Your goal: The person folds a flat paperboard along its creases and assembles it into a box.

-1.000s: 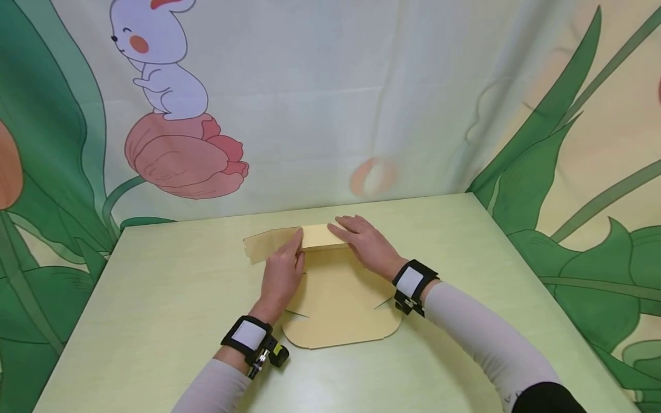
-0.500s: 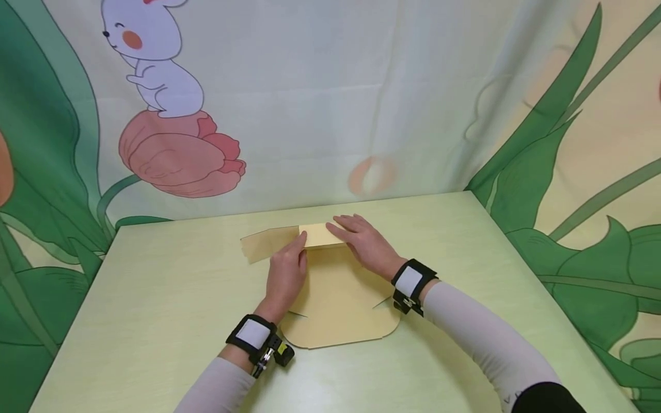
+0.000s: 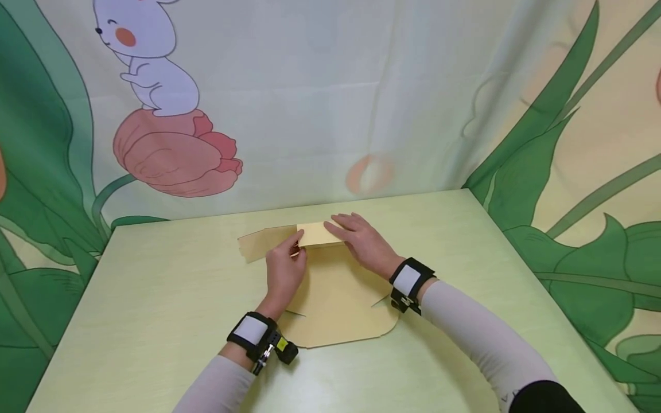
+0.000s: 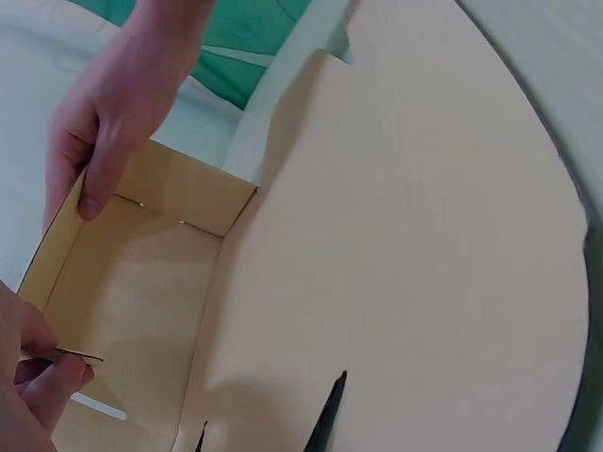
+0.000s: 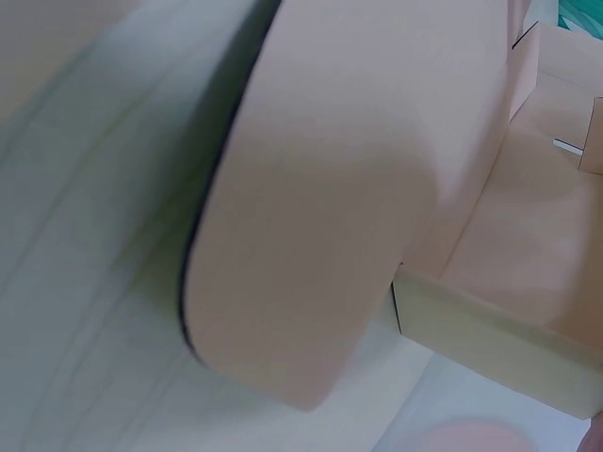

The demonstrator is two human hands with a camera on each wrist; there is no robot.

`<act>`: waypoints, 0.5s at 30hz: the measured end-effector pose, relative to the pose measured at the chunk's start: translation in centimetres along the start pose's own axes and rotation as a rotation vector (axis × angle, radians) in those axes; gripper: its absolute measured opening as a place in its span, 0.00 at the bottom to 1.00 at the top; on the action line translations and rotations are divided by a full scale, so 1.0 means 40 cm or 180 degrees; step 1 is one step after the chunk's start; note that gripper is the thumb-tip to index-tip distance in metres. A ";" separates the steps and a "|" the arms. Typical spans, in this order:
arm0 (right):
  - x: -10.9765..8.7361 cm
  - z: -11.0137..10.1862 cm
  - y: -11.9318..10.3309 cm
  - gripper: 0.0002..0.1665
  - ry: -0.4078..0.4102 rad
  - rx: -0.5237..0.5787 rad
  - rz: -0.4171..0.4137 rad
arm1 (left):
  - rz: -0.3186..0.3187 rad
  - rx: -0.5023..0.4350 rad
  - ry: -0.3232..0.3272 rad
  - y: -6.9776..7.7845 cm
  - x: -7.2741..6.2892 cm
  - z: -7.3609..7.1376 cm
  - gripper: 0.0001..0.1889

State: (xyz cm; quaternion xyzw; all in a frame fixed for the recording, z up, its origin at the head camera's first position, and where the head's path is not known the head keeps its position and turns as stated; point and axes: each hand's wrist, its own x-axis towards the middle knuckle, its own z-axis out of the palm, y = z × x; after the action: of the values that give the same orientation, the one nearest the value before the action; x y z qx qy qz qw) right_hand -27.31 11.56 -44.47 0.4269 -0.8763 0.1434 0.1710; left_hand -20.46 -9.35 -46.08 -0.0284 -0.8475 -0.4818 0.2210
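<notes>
A partly folded tan cardboard box [image 3: 341, 304] lies on the table, its near part a flat panel with rounded corners and a slit at each side. At the far end, low walls stand up, and the back wall [image 3: 316, 234] spans between the hands. My left hand [image 3: 286, 272] pinches a small cardboard flap [image 4: 77, 355] at the left corner. My right hand [image 3: 370, 248] grips the right corner, its thumb inside the wall in the left wrist view. A longer flap [image 3: 263, 242] sticks out leftward. The right wrist view shows the side wall [image 5: 499, 339] upright; fingers are mostly hidden there.
The pale wooden table [image 3: 155, 310] extends around the cardboard on all sides. Behind its far edge hangs a printed curtain [image 3: 289, 115] with a rabbit and flowers. Each wrist wears a black strap [image 3: 253, 335] with a small camera.
My left hand has shifted slightly and turned at the left corner, its fingertips now bent on the flap. My right hand keeps its place; the whole scene drifts a little left with the head camera.
</notes>
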 end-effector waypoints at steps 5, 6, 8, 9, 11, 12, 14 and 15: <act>0.000 0.000 0.002 0.34 0.0022 -0.0009 -0.0002 | -0.0085 -0.0196 -0.0088 0.007 0.001 -0.002 0.21; -0.001 0.000 0.002 0.35 0.0033 0.0001 -0.0002 | -0.0113 -0.0197 -0.0129 0.010 0.002 -0.003 0.21; -0.002 0.000 0.002 0.35 0.0051 0.0014 -0.0004 | -0.0179 -0.0193 -0.0205 0.015 0.004 -0.005 0.22; -0.003 0.000 0.002 0.35 0.0060 0.0021 -0.0005 | -0.0227 -0.0198 -0.0238 0.018 0.006 -0.006 0.22; -0.003 0.000 0.000 0.36 0.0067 0.0021 -0.0012 | -0.0347 -0.0248 -0.0285 0.024 0.009 -0.008 0.23; -0.002 0.000 0.000 0.36 0.0069 0.0024 -0.0014 | -0.0427 -0.0292 -0.0300 0.026 0.010 -0.009 0.23; -0.001 0.001 -0.002 0.36 0.0065 0.0028 -0.0010 | -0.0593 -0.0429 -0.0320 0.031 0.014 -0.011 0.23; 0.000 0.002 -0.003 0.36 0.0060 0.0028 -0.0004 | -0.0677 -0.0537 -0.0324 0.033 0.015 -0.013 0.23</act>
State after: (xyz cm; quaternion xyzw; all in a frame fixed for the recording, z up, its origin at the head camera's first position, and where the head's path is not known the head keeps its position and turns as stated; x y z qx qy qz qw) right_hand -27.23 11.46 -44.52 0.4268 -0.8737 0.1513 0.1775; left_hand -20.48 -9.16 -44.54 0.0186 -0.8123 -0.5700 0.1222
